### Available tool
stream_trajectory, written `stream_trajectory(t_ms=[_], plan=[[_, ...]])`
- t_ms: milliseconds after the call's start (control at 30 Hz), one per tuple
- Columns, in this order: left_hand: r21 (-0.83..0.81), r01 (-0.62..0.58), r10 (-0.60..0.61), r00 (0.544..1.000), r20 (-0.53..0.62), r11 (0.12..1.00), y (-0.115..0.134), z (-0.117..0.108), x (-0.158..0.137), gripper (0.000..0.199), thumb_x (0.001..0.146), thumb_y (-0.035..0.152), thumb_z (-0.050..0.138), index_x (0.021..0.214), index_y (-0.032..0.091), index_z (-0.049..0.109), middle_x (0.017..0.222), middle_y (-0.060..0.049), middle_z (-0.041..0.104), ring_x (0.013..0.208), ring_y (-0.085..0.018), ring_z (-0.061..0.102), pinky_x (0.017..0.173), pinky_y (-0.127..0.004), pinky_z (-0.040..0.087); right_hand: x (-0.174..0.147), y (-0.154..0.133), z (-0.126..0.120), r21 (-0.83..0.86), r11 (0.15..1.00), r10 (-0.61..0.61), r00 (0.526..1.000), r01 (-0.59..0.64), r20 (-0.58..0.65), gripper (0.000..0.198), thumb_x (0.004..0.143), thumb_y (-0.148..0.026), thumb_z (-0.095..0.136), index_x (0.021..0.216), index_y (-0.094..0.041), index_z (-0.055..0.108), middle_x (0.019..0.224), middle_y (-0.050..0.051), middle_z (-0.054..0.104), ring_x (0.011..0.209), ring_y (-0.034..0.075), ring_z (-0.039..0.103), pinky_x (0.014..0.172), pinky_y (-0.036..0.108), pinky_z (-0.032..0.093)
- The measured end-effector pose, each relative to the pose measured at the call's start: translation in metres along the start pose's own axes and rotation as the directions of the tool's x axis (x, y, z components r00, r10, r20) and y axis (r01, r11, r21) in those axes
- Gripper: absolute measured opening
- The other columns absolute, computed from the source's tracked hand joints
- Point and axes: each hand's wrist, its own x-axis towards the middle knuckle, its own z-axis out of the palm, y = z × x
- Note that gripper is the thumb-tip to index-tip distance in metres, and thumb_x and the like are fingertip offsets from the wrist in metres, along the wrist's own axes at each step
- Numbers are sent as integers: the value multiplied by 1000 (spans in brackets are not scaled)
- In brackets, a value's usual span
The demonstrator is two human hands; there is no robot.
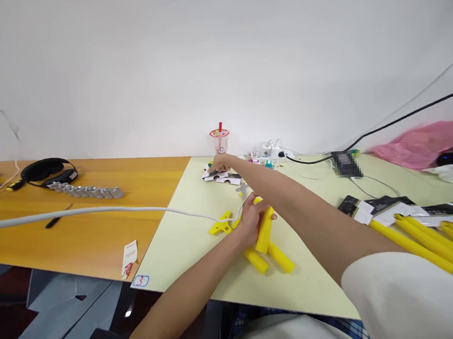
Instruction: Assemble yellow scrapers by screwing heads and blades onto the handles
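Left hand [249,217] is gripping a yellow tube [265,234], fingers curling round its upper part, not spread; the tube is tilting, its lower end pointing back toward the wearer. Right hand [221,163] is stretching out past it over the cut cards [231,179] near the wall; its fingers are bending down, tips partly hidden, so cannot tell how far they are parting or whether they are pinching anything.

The held tube is hanging over the pale table [170,257], in front of the wearer. Two more tubes [281,258] are lying just under it, and a yellow bracket [221,225] is sitting left of the hand; cannot tell if it is joining onto one of them. A white cable [135,207] is running across to the bracket.

Handling, judging by looks: tube is probably being light, stiff plastic, smooth enough to be rolling or slipping a bit, not fragile. Mid-length looks best for taking hold, leaving both ends free.

Containers: a clear cup [221,144] with red straw is standing by the wall behind the right hand; contents not readable. A pink bag [416,146] is slumping at far right, its inside not showing. Black-and-white packs [400,212] are lying behind the right-hand row of tubes [431,237]; contents hidden.
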Motion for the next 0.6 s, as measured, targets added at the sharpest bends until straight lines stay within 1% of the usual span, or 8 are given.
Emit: stream_trajectory(t_ms=[100, 200, 300, 367, 433, 500, 533, 600], plan=[[29, 18, -17, 1000, -14, 999, -3, 0, -2, 45, 64, 22, 88, 104, 26, 68, 92, -4, 78, 80, -24, 74, 70, -37, 54, 13, -10, 11, 2, 998, 62, 998, -62, 6, 28, 108, -42, 74, 110, -14, 73, 98, 3, 73, 79, 16, 71, 73, 31, 63], [36, 54, -53, 998, -35, 998, -3, 2, -5, 45, 65, 22, 89, 103, 28, 66, 88, -2, 76, 77, -23, 73, 70, -37, 55, 11, -16, 13, 45, 998, 53, 997, -50, -59, 27, 109, -41, 73, 111, -14, 72, 98, 2, 73, 78, 15, 71, 71, 30, 63], [-10, 45, -45, 999, -14, 999, -1, 3, -6, 50, 61, 21, 93, 100, 27, 63, 88, -1, 75, 76, -20, 72, 62, -31, 50, -8, -12, 1, 89, 996, 9, 978, 10, -211, 27, 103, -36, 80, 108, -11, 72, 93, 6, 74, 75, 17, 69, 68, 29, 58], [-30, 35, -36, 999, -20, 999, 2, 4, -5, 55, 60, 23, 97, 98, 26, 58, 93, -2, 75, 82, -20, 74, 59, -28, 47, -32, -1, -14, 97, 992, -42, 936, 81, -349, 28, 97, -29, 84, 112, -8, 72, 97, 12, 77, 81, 21, 70, 71, 30, 54], [-23, 20, -21, 999, -30, 1000, 4, 3, -4, 60, 59, 25, 100, 98, 26, 55, 97, -2, 74, 85, -20, 75, 57, -26, 47, -65, 19, -30, 70, 985, -103, 860, 159, -500, 31, 100, -26, 78, 127, -13, 70, 116, 13, 78, 97, 24, 72, 80, 29, 52], [-2, -14, 14, 1000, -14, 1000, 7, 4, -5, 62, 59, 26, 101, 101, 26, 55, 101, -2, 73, 84, -19, 75, 57, -25, 48, -107, 47, -39, 23, 982, -131, 758, 189, -639, 34, 105, -26, 67, 137, -18, 66, 134, 14, 75, 114, 28, 69, 87, 30, 50], [11, -39, 39, 999, 3, 999, 9, 5, -5, 63, 60, 27, 102, 102, 25, 56, 102, -2, 73, 84, -18, 75, 57, -24, 48, -131, 63, -40, -8, 983, -135, 689, 185, -712, 34, 105, -26, 63, 139, -19, 65, 134, 14, 75, 115, 30, 68, 87, 32, 49], [39, -95, 94, 995, 38, 995, 12, 10, -6, 65, 61, 29, 103, 104, 25, 54, 103, -2, 73, 84, -18, 75, 56, -23, 47, -179, 100, -32, -114, 984, -166, 481, 136, -861, 33, 102, -23, 60, 134, -20, 68, 118, 13, 80, 103, 32, 71, 80, 33, 47]])
